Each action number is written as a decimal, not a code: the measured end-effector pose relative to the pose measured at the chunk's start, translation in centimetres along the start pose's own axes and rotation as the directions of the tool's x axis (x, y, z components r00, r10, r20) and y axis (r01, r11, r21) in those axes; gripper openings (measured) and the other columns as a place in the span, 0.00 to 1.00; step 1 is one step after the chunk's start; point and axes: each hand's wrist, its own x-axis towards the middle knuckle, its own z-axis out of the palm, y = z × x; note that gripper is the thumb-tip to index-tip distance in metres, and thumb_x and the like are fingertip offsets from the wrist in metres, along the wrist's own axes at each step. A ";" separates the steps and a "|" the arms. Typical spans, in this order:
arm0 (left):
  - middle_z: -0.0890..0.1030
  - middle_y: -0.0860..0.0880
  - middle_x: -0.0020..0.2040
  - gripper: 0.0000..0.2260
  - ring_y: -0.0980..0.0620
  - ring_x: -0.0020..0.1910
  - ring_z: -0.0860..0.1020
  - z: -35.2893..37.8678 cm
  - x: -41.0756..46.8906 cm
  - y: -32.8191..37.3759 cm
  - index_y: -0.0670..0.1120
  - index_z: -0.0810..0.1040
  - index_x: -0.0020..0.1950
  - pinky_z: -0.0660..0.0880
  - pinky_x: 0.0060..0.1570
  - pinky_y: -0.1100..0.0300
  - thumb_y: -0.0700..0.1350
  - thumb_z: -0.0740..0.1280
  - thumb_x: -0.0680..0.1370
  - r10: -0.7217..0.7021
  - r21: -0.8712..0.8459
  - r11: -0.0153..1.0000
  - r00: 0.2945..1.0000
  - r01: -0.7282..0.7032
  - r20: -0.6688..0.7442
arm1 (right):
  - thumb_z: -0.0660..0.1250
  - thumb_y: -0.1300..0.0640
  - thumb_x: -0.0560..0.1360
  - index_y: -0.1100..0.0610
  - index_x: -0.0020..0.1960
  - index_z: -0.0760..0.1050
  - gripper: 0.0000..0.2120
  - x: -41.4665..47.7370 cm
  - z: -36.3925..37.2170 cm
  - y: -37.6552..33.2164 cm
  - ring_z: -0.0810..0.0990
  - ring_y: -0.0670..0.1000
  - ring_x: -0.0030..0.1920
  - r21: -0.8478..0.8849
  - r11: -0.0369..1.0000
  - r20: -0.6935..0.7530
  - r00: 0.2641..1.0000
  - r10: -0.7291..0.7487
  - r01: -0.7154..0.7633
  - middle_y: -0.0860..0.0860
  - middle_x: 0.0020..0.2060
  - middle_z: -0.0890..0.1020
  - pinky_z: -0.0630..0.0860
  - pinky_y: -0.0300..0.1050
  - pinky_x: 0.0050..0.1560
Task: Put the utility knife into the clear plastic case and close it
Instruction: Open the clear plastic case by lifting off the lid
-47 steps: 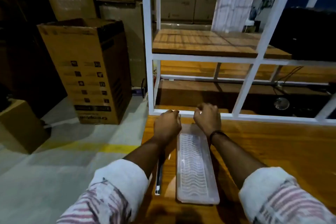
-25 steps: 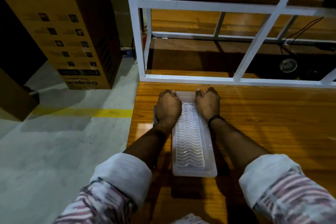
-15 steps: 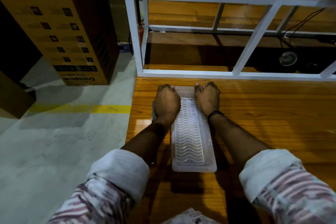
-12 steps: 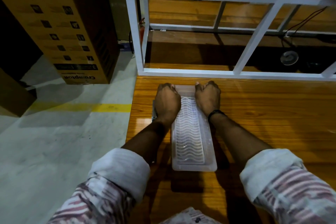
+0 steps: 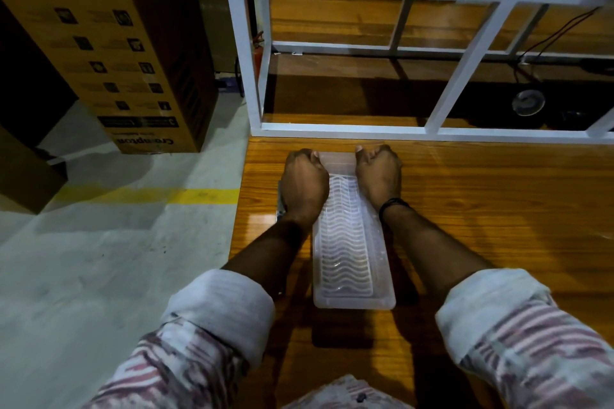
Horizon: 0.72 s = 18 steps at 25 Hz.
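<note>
A long clear plastic case (image 5: pixel 345 252) with a wavy ribbed top lies lengthwise on the wooden table (image 5: pixel 491 209), lid down. My left hand (image 5: pixel 305 183) and my right hand (image 5: pixel 378 176) sit at its far end, fingers curled over the two far corners. The utility knife (image 5: pixel 280 209) lies on the table just left of the case. Only a grey sliver of it shows beside my left wrist; my left forearm hides the remainder.
A white metal shelf frame (image 5: pixel 332 132) stands on the table right behind the case. The table's left edge (image 5: pixel 237 226) drops to a concrete floor with a yellow line (image 5: pixel 149 196). A tall cardboard box (image 5: pixel 133 60) stands there.
The view has tilted down toward the table. Both hands have stayed on the case's far end, curled over its corners. The case has not visibly opened.
</note>
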 end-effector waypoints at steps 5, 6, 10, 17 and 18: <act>0.86 0.46 0.53 0.16 0.48 0.50 0.82 -1.5 -1.3 -0.3 0.45 0.84 0.56 0.76 0.48 0.56 0.51 0.59 0.84 -0.058 -0.189 0.979 0.995 0.071 0.076 | 0.64 0.44 0.79 0.62 0.49 0.78 0.20 -1.5 -1.6 -0.3 0.81 0.59 0.50 0.028 0.999 0.048 0.998 -0.043 0.042 0.59 0.47 0.83 0.77 0.50 0.51; 0.86 0.45 0.54 0.14 0.48 0.51 0.82 -2.2 -2.3 -0.6 0.44 0.83 0.57 0.74 0.48 0.58 0.49 0.60 0.84 -0.066 -0.238 0.967 0.993 0.087 0.097 | 0.64 0.44 0.79 0.62 0.51 0.79 0.20 -2.4 -2.1 0.1 0.80 0.59 0.52 0.033 0.999 0.044 0.998 -0.033 0.032 0.59 0.49 0.83 0.76 0.49 0.51; 0.85 0.42 0.57 0.13 0.44 0.57 0.82 -4.2 -6.3 -2.8 0.41 0.82 0.61 0.74 0.53 0.58 0.48 0.66 0.83 -0.131 -0.307 0.936 0.979 0.174 0.154 | 0.66 0.45 0.79 0.63 0.53 0.78 0.19 -7.3 -3.8 2.7 0.80 0.60 0.52 0.031 0.999 0.030 0.999 0.031 -0.032 0.59 0.50 0.83 0.68 0.43 0.46; 0.82 0.45 0.61 0.13 0.48 0.58 0.80 -3.9 -10.2 -3.2 0.46 0.81 0.63 0.80 0.57 0.50 0.51 0.67 0.82 -0.018 -0.294 0.955 0.994 0.049 0.105 | 0.66 0.46 0.80 0.61 0.49 0.77 0.17 -9.9 -4.0 2.2 0.79 0.55 0.46 0.028 1.000 -0.055 0.998 -0.011 0.013 0.55 0.44 0.82 0.67 0.42 0.42; 0.81 0.45 0.61 0.13 0.47 0.58 0.80 -3.8 -10.3 -3.3 0.46 0.81 0.63 0.80 0.57 0.50 0.50 0.66 0.83 0.004 -0.280 0.960 0.996 0.020 0.087 | 0.66 0.47 0.80 0.62 0.49 0.77 0.17 -10.0 -4.0 2.0 0.79 0.54 0.45 0.037 0.999 -0.059 0.998 -0.016 0.018 0.54 0.43 0.82 0.67 0.41 0.42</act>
